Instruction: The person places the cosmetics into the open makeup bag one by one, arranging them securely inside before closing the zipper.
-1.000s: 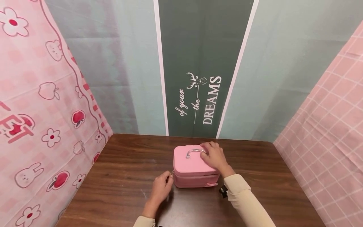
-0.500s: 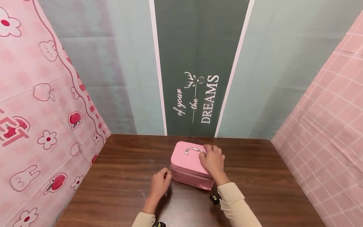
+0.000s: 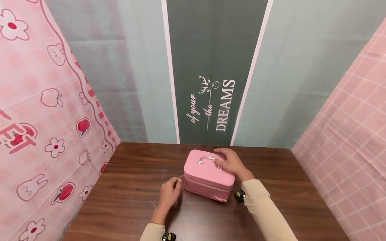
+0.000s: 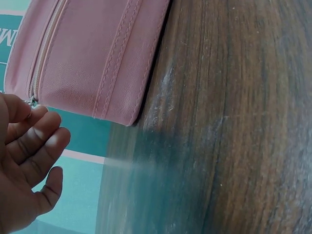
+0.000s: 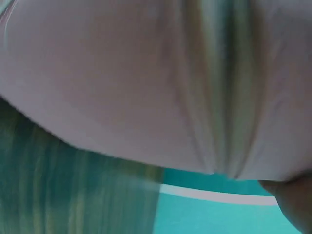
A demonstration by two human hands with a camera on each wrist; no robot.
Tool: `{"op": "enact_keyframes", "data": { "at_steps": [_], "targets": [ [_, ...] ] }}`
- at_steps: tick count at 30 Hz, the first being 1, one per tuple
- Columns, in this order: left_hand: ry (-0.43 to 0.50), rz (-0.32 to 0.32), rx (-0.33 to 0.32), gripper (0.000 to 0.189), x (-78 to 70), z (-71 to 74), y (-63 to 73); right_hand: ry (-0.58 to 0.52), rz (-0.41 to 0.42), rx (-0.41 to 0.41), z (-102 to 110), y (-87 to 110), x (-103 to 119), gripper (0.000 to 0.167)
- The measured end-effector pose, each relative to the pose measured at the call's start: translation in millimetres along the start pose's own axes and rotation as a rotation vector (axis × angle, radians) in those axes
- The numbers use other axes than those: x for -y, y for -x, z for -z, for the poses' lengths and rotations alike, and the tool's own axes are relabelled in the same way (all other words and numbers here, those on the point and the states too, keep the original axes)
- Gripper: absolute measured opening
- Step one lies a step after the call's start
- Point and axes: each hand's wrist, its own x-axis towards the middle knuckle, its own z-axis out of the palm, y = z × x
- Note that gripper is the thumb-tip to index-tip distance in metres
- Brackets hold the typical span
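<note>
A pink zippered case (image 3: 196, 169) with a silver handle (image 3: 208, 157) on its lid stands at a slant on the wooden table. My left hand (image 3: 169, 193) is at its near left corner. In the left wrist view, thumb and forefinger pinch the small metal zipper pull (image 4: 32, 102) at the end of the zipper (image 4: 45, 46); the other fingers are loosely bent. My right hand (image 3: 232, 162) rests on the right end of the lid, thumb beside the handle and fingers reaching toward the far edge. The right wrist view is filled by the blurred pink side of the case (image 5: 107, 83).
The brown wooden table (image 3: 129, 174) reaches back to a green and grey cloth backdrop (image 3: 220, 40) with white lettering. Pink patterned cloths hang at the left (image 3: 33, 83) and right (image 3: 356, 110). A black wrist camera (image 3: 239, 195) sits at my right cuff.
The case has turned a little, its left end going farther back and its near right corner coming forward. My right hand has shifted toward the lid's far right edge. The left pinch stays.
</note>
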Motion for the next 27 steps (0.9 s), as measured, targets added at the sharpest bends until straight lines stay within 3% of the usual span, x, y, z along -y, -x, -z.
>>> {"op": "enact_keyframes", "data": {
  "at_steps": [4, 16, 20, 27],
  "targets": [
    [-0.005, 0.001, -0.005, 0.007, 0.8, -0.6, -1.2, -0.094, -0.020, 0.080, 0, -9.4, -7, 0.037],
    [-0.016, -0.022, 0.043, 0.014, 2.5, -3.6, 1.1, -0.054, -0.128, 0.106, -3, -6.3, -10, 0.035],
    [-0.013, -0.046, 0.024, 0.018, -2.1, -5.8, 1.3, -0.024, -0.157, 0.069, -6, -3.0, -6, 0.035],
    [-0.009, -0.091, -0.077, 0.019, -9.8, -13.5, 1.0, 0.071, -0.214, -0.054, -11, 5.9, 3, 0.038]
  ]
}}
